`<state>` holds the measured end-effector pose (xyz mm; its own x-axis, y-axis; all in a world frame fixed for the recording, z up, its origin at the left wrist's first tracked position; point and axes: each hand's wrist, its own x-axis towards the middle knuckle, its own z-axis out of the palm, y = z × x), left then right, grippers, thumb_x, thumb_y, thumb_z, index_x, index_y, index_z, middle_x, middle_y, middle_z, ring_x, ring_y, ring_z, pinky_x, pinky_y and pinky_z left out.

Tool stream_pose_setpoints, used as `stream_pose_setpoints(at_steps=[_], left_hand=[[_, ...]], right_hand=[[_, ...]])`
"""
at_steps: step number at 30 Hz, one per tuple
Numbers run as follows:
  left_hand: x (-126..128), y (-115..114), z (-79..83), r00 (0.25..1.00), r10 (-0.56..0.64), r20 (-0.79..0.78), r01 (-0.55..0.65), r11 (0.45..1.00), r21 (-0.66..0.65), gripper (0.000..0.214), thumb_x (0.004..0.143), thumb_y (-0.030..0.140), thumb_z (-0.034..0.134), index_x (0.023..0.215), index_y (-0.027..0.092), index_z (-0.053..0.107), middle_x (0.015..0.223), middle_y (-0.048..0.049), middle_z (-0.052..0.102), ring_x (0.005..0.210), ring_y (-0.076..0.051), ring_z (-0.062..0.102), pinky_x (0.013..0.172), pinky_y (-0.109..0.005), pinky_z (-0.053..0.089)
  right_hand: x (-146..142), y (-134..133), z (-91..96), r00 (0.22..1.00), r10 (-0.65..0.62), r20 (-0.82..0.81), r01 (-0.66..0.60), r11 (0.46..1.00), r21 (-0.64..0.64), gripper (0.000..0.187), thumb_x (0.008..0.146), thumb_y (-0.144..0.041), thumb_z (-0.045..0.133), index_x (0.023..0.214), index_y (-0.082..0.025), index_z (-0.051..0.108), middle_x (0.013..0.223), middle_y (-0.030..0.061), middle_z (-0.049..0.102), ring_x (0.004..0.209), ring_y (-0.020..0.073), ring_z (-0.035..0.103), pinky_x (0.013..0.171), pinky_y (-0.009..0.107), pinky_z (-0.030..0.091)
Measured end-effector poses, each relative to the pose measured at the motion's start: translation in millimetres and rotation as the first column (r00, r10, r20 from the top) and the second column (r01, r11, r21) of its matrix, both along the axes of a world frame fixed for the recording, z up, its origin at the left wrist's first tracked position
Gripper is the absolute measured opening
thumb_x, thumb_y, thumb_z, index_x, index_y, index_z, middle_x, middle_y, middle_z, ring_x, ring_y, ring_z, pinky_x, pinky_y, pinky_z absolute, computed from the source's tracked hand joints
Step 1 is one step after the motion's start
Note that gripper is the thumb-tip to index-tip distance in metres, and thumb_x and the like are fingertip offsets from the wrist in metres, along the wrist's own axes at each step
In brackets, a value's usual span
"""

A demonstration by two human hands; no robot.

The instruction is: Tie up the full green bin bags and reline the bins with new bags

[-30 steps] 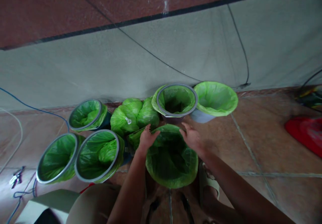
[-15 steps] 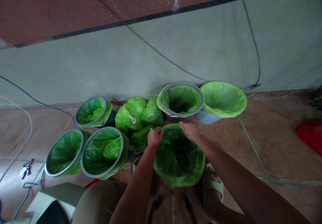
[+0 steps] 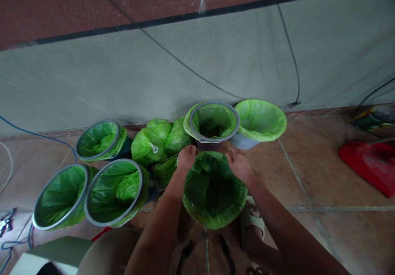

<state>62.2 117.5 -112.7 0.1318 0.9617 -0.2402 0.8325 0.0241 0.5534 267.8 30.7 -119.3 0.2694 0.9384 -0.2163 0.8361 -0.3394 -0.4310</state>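
A small bin lined with a green plastic bag (image 3: 212, 190) stands on the tiled floor right in front of me. My left hand (image 3: 185, 159) grips the bag's edge at the far left of the rim, fingers curled over it. My right hand (image 3: 239, 164) holds the far right of the same rim, fingers closed on the green plastic. Just behind it stand a grey-ringed lined bin (image 3: 212, 122) and a lined bin without a ring (image 3: 260, 120).
To the left are three more ringed bins with green liners (image 3: 98, 140) (image 3: 115, 192) (image 3: 58, 196), plus tied green bags (image 3: 156, 141) against the grey wall. A red object (image 3: 367, 164) lies at right. Cables run along the wall and floor. My knee (image 3: 108, 252) is at bottom left.
Both hands shifted from the middle of the far rim outward to its two sides, spreading the bag's edge over the bin. The camera swung slightly.
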Motion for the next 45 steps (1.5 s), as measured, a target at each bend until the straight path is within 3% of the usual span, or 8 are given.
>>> stream_pose_setpoints(at_steps=[6,16,22,28,33,36,41,45], left_hand=[[14.1,4.9,-8.1,0.964,-0.201,-0.175,0.19,0.978,-0.081,0.04,0.097,0.039,0.04,0.094,0.017,0.074,0.096,-0.01,0.074,0.09,-0.02,0.068,0.076,-0.026,0.046],[9.3,-14.5,-18.9,0.906,-0.344,-0.247,0.372,0.925,0.075,0.025,0.092,0.03,0.053,0.111,0.022,0.066,0.111,-0.0061,0.07,0.101,-0.02,0.065,0.09,-0.03,0.047],[14.6,-19.0,-8.7,0.899,-0.312,-0.309,0.335,0.942,0.024,0.033,0.087,0.021,0.055,0.12,0.02,0.059,0.113,-0.0093,0.068,0.107,-0.023,0.064,0.094,-0.036,0.046],[-1.6,-11.4,3.5,0.987,-0.129,-0.098,0.136,0.989,0.062,0.075,0.072,0.032,0.075,0.139,0.016,0.044,0.133,-0.0128,0.059,0.121,-0.025,0.056,0.103,-0.036,0.042],[1.1,0.6,4.5,0.997,-0.066,0.027,0.065,0.997,0.05,0.051,0.085,0.037,0.063,0.129,0.013,0.056,0.126,-0.0129,0.065,0.115,-0.022,0.061,0.098,-0.03,0.045],[17.0,6.7,3.4,0.992,-0.126,-0.003,0.126,0.991,0.04,0.034,0.094,0.035,0.049,0.117,0.017,0.066,0.116,-0.0094,0.07,0.106,-0.019,0.065,0.093,-0.028,0.047],[40.5,9.4,-1.5,0.956,-0.256,-0.143,0.263,0.964,0.029,0.035,0.097,0.036,0.041,0.104,0.022,0.072,0.108,-0.007,0.073,0.099,-0.02,0.067,0.088,-0.028,0.048],[38.1,2.0,-10.7,0.936,-0.318,-0.152,0.328,0.944,0.04,0.032,0.096,0.035,0.045,0.11,0.024,0.071,0.108,-0.0061,0.073,0.099,-0.019,0.067,0.089,-0.027,0.048]], right_hand=[[-22.2,50.6,-1.5,0.965,0.262,0.001,-0.262,0.964,-0.051,0.039,0.1,-0.039,0.034,0.113,-0.019,0.065,0.109,0.0097,0.071,0.098,0.0209,0.066,0.086,0.029,0.045],[-3.8,41.3,-40.1,0.898,0.437,-0.051,-0.433,0.899,0.067,0.028,0.096,-0.029,0.045,0.112,-0.022,0.066,0.108,0.0061,0.072,0.096,0.0198,0.066,0.081,0.026,0.044],[0.5,31.2,-39.7,0.971,0.241,-0.007,-0.241,0.969,-0.054,0.027,0.094,-0.026,0.045,0.111,-0.02,0.066,0.1,0.008,0.073,0.091,0.0187,0.065,0.079,0.025,0.043],[11.9,-17.7,-28.9,0.979,-0.201,-0.022,0.199,0.977,-0.077,0.037,0.096,-0.034,0.039,0.123,-0.022,0.062,0.107,0.0095,0.071,0.094,0.0208,0.066,0.076,0.027,0.045],[3.2,-54.6,-19.8,0.915,-0.396,0.073,0.403,0.897,-0.179,0.044,0.095,-0.032,0.039,0.13,-0.014,0.056,0.107,0.0156,0.069,0.097,0.0268,0.066,0.08,0.033,0.048],[0.1,-54.1,-11.9,0.907,-0.408,0.104,0.416,0.907,-0.069,0.058,0.092,-0.04,0.046,0.14,-0.006,0.045,0.12,0.0222,0.063,0.109,0.0323,0.061,0.088,0.038,0.048],[6.8,-2.8,2.2,0.994,-0.103,0.037,0.093,0.974,0.206,0.044,0.097,-0.032,0.035,0.133,-0.013,0.053,0.13,0.0165,0.06,0.118,0.0267,0.057,0.101,0.036,0.041],[13.1,32.7,-7.5,0.978,0.207,-0.008,-0.205,0.973,0.103,0.036,0.097,-0.03,0.042,0.128,-0.019,0.057,0.117,0.0105,0.068,0.104,0.0214,0.063,0.092,0.03,0.044]])
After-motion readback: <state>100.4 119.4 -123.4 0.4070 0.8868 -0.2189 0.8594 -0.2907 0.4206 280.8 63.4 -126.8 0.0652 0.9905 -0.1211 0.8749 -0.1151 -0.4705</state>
